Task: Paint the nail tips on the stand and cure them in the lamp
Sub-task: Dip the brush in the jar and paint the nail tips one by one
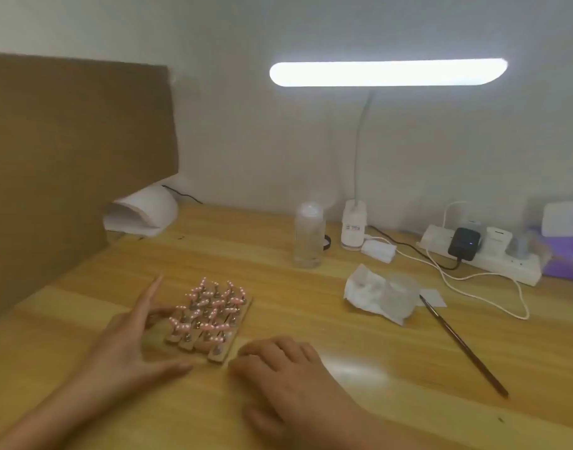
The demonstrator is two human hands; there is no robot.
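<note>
Cardboard sheet (pixel 67 151), upright at the far left, partly covering the curing lamp (pixel 145 207), a white dome at the back of the desk (pixel 294 306). Left hand (pixel 129 339): spread wide, forefinger straight along the left side of the stand (pixel 228 329), thumb laid by its near edge, other fingers touching its side; it brackets the stand rather than gripping it. Stand: a wooden board, long axis running near to far, carrying pink nail tips (pixel 210 306) that look coated. The lamp lies up and to the left of it, so the left hand is nearer. Right hand (pixel 278 362): palm down, fingers loosely bent, tips at the stand's near right corner, holding nothing. Brush (pixel 463 345): lying on the desk, well apart to the right.
</note>
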